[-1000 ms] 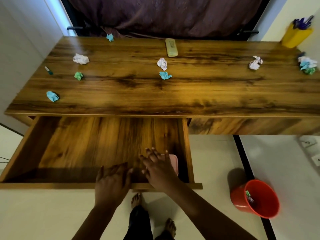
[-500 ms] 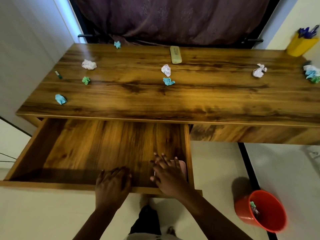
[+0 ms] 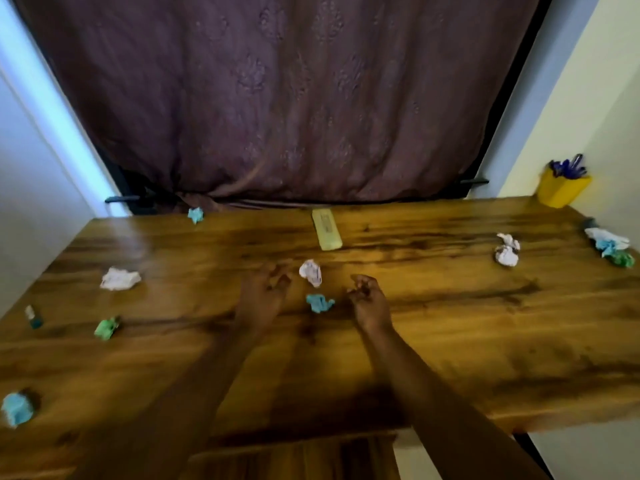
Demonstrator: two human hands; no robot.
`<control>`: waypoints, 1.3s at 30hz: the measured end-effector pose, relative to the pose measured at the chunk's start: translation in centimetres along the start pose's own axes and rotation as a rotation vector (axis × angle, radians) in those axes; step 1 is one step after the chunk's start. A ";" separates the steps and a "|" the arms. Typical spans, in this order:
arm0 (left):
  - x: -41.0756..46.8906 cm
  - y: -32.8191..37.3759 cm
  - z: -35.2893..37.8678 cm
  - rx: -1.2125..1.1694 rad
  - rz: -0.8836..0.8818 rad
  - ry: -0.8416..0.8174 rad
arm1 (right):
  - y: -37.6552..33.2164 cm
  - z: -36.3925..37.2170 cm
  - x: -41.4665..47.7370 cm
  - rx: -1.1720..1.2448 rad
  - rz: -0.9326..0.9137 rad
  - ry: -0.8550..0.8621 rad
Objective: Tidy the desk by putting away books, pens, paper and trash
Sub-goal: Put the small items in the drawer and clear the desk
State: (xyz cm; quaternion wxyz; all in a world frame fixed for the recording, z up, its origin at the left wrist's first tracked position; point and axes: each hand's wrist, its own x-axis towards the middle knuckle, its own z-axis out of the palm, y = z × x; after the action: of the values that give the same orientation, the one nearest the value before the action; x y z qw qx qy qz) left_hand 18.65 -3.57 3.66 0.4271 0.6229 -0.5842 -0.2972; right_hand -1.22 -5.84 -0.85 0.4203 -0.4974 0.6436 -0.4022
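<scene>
Both my arms reach out over the wooden desk [image 3: 450, 323]. My left hand [image 3: 263, 292] hovers just left of a white crumpled paper [image 3: 311, 272], fingers loosely curled and holding nothing. My right hand [image 3: 367, 299] is just right of a blue crumpled paper [image 3: 319, 303], fingers also loosely curled and empty. Other paper balls lie around: white [image 3: 120, 278], green [image 3: 106, 328] and blue [image 3: 16, 408] on the left, blue [image 3: 196, 214] at the back, white [image 3: 507, 249] on the right, and a small pile [image 3: 610, 244] at the far right.
A yellow flat case [image 3: 327, 229] lies at the back centre. A yellow pen holder [image 3: 563, 187] with blue pens stands at the back right corner. A small capped item [image 3: 33, 317] lies at the left edge. The drawer front [image 3: 294, 459] shows below. A dark curtain [image 3: 294, 98] hangs behind.
Both hands left the drawer and rose over the desk, reaching toward the two centre paper balls. The view tilted up; the red bin and drawer interior dropped out of sight.
</scene>
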 end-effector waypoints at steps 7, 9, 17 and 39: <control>19.5 -4.3 7.9 -0.085 -0.171 -0.066 | -1.2 2.9 12.4 -0.255 -0.205 0.066; 22.6 -5.5 9.9 -0.043 -0.111 -0.090 | -1.2 3.7 14.9 -0.335 -0.264 0.078; 27.9 -6.9 11.9 -0.173 -0.005 -0.093 | -0.5 4.1 18.1 -0.354 -0.345 0.102; -20.1 -0.2 -3.0 -0.346 -0.173 0.124 | 2.8 -6.6 -19.1 -0.117 -0.287 -0.461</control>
State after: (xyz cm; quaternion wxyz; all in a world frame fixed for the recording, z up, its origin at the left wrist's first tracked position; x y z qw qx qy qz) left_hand 18.50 16.73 2.29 0.5358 0.6053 -0.4412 -0.3898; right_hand -5.35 14.04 1.37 0.4649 -0.6853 0.4762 -0.2958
